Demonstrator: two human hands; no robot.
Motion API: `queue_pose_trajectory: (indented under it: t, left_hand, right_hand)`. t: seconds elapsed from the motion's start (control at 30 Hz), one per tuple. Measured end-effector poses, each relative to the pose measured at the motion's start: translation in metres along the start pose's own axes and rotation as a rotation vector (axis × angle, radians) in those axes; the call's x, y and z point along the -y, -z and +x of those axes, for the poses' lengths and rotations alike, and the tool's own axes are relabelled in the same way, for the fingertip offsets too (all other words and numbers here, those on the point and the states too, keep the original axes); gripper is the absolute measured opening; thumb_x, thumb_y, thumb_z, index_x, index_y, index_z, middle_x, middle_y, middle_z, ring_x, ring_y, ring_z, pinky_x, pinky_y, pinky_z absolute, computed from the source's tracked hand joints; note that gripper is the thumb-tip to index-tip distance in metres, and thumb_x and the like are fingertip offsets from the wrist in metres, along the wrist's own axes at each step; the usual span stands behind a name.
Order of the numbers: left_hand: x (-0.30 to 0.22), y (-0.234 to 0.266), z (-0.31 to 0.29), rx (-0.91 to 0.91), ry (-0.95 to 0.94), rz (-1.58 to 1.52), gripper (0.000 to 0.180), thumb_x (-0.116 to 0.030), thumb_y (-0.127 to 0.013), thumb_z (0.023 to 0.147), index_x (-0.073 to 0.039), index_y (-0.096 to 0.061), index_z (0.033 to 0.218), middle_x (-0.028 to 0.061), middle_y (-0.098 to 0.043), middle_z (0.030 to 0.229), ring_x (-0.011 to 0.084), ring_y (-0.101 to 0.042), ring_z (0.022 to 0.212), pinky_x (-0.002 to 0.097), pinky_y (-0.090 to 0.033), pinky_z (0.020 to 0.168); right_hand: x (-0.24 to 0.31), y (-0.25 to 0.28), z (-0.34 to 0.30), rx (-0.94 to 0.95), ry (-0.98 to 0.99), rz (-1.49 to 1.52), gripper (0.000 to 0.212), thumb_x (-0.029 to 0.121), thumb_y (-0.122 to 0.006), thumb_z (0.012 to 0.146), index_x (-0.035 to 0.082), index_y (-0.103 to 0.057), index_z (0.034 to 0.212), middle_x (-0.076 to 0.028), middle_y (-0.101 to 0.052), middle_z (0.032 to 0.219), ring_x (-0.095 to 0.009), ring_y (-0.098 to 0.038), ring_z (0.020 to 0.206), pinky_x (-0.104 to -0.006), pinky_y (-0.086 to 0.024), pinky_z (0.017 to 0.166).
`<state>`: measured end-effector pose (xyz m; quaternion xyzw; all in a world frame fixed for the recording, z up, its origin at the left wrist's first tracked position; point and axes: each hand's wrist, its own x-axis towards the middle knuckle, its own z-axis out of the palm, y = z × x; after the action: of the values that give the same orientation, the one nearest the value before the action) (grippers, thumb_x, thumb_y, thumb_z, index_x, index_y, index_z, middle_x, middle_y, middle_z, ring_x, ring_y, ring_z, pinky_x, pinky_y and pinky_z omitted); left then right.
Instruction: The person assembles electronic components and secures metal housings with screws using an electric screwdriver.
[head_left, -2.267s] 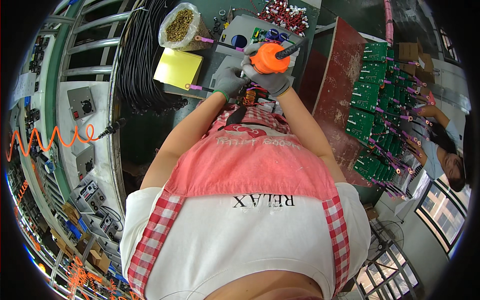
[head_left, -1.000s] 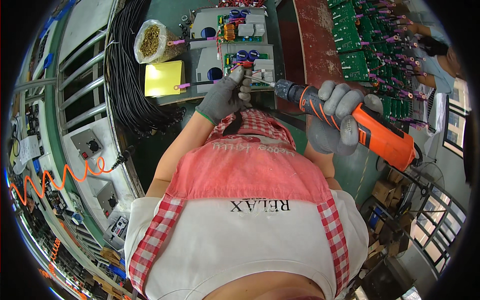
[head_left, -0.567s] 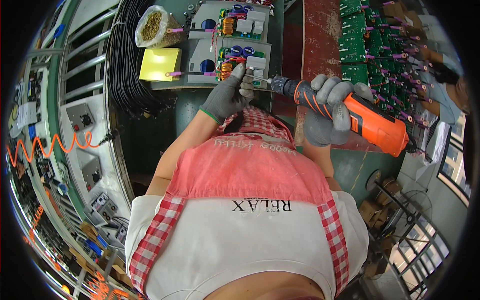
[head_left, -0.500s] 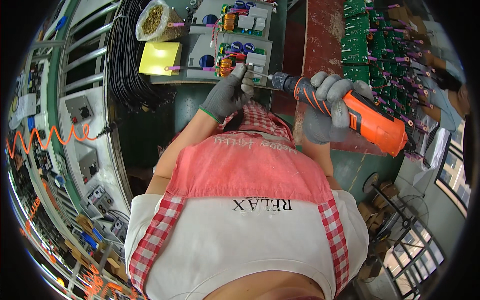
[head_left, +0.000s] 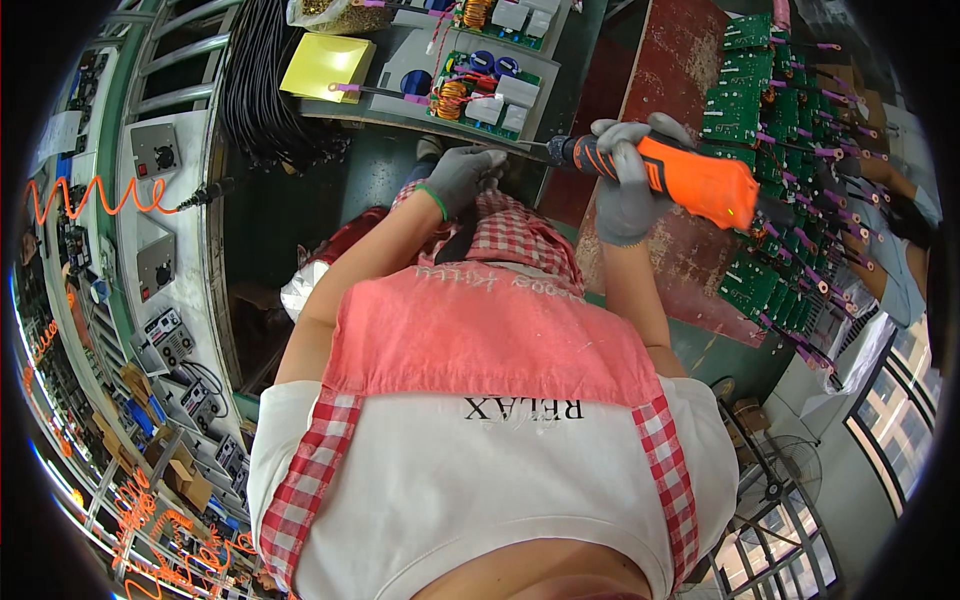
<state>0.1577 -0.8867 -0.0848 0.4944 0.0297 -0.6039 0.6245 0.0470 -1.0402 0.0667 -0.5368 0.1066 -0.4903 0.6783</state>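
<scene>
The orange-and-black power screwdriver (head_left: 700,182) lies across the frame right of the upper centre, its thin metal bit (head_left: 535,143) pointing left. My gloved right hand (head_left: 632,190) is wrapped around its body, fingers curled over the top. My gloved left hand (head_left: 463,180) is at the upper centre, just beside the bit's end, its fingers drawn together; I cannot tell whether they pinch anything. Just above it, a green circuit board (head_left: 485,95) with a copper coil and white blocks sits on a grey plate (head_left: 410,58) on the table (head_left: 578,55). Another circuit board (head_left: 508,20) is at the top edge. At the upper left are a yellow stack (head_left: 328,65) and a bundle of black cables (head_left: 262,90). On the right, rows of green boards (head_left: 742,95) stand near a co-worker (head_left: 900,250) at the far right.
</scene>
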Motion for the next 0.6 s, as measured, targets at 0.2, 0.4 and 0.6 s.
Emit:
queue_pose_trajectory:
  t: [0.2,0.4,0.6]
  left_hand:
    - [0.048,0.049,0.069,0.034,-0.262,0.366,0.024,-0.022,-0.054,0.095,0.000,-0.059,0.104,0.0054,-0.064,0.086,0.0149,-0.061,0.076,0.0268,-0.050,0.065]
    - [0.026,0.021,0.056,0.031,-0.411,0.937,0.024,-0.021,-0.050,0.096,-0.003,-0.058,0.110,0.0104,-0.066,0.094,0.0208,-0.064,0.081,0.0317,-0.052,0.070]
    - [0.043,0.030,0.067,0.074,-0.609,0.796,0.022,-0.018,-0.050,0.095,-0.004,-0.058,0.110,0.0133,-0.067,0.097,0.0276,-0.065,0.085,0.0369,-0.053,0.072]
  right_hand:
    - [-0.026,0.001,-0.009,-0.089,-0.072,-0.125,0.043,-0.004,-0.053,0.075,0.001,-0.043,0.117,-0.010,-0.062,0.078,-0.022,-0.062,0.074,-0.0448,-0.053,0.081]
    - [-0.042,0.002,-0.012,-0.060,-0.060,-0.133,0.041,-0.004,-0.054,0.076,0.001,-0.043,0.116,-0.009,-0.062,0.080,-0.022,-0.063,0.077,-0.0438,-0.053,0.082]
    - [-0.052,0.001,-0.009,0.010,-0.092,-0.181,0.041,-0.006,-0.054,0.077,0.000,-0.043,0.116,-0.008,-0.062,0.082,-0.022,-0.063,0.079,-0.0438,-0.053,0.082]
